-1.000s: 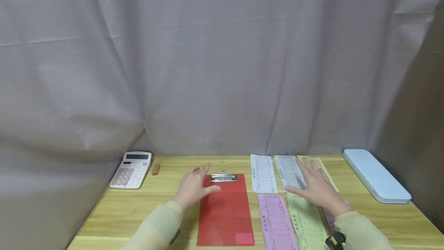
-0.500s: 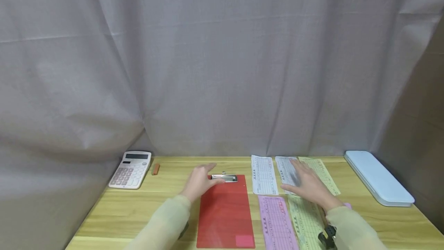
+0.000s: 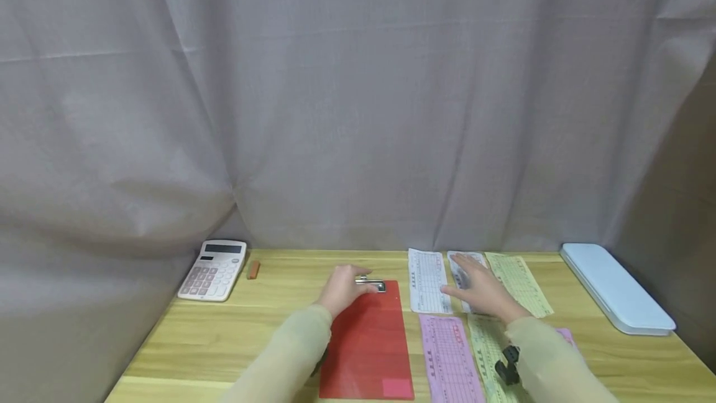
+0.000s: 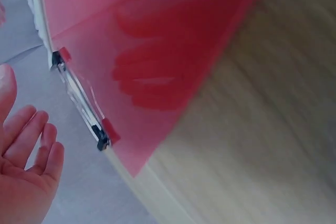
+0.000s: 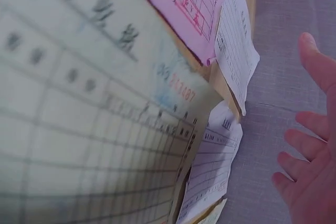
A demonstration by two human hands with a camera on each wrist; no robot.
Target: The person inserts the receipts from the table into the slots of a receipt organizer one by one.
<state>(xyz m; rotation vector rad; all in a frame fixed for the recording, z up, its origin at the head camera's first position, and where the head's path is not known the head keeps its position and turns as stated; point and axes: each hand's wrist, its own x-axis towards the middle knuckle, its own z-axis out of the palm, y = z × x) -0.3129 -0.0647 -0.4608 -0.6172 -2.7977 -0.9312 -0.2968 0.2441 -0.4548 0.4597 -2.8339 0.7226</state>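
A red clipboard (image 3: 366, 347) lies flat on the table with its metal clip (image 4: 81, 103) at the far end. Over the clip's left part is my left hand (image 3: 342, 290), thumb and fingers apart and loosely bent. In the left wrist view a gap separates that hand from the clip. My right hand (image 3: 481, 288) hovers over a white form slip (image 5: 210, 161), partly covering it, fingers spread and holding nothing. Beside it lie another white slip (image 3: 428, 282), a yellow slip (image 3: 517, 282), a purple slip (image 3: 450, 356) and a nearer yellow slip (image 3: 488, 347).
At the back left sit a white calculator (image 3: 214, 271) and a small brown block (image 3: 253, 270). A pale blue case (image 3: 617, 288) lies at the right. Another purple slip (image 3: 566, 333) shows partly behind the right forearm. A grey curtain (image 3: 358, 111) hangs along the table's back edge.
My left hand has moved right, from beside the clipboard's top corner to over its clip. My right hand has shifted left across the white slip, uncovering the far yellow one.
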